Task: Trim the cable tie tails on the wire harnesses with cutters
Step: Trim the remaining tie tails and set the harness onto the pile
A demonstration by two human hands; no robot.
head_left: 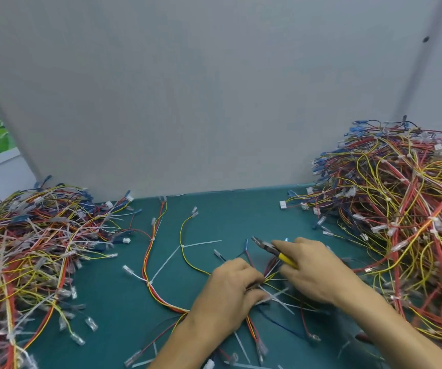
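left hand point(230, 294) fingers pinch a harness point(270, 269) mid tabletop point(228, 214) | right hand point(313, 272) grips cutters point(270, 249), tips off the wires | long tails point(201, 243) uncut | left pile point(28, 249) looks untrimmed, right pile point(401, 209) done-ish, maybe halfway

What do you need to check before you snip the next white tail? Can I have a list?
1. Holding the cutters: ok, the right hand grips the yellow handles.
2. Steadying the harness: ok, the left hand grips its wires.
3. Blades on a tail: not ok, the tip points away over the mat.
4. Left fingers away from blades: ok.
5. Blades open: cannot tell, too blurry.
6. Tails left to trim: ok, a long white tail sticks out nearby.
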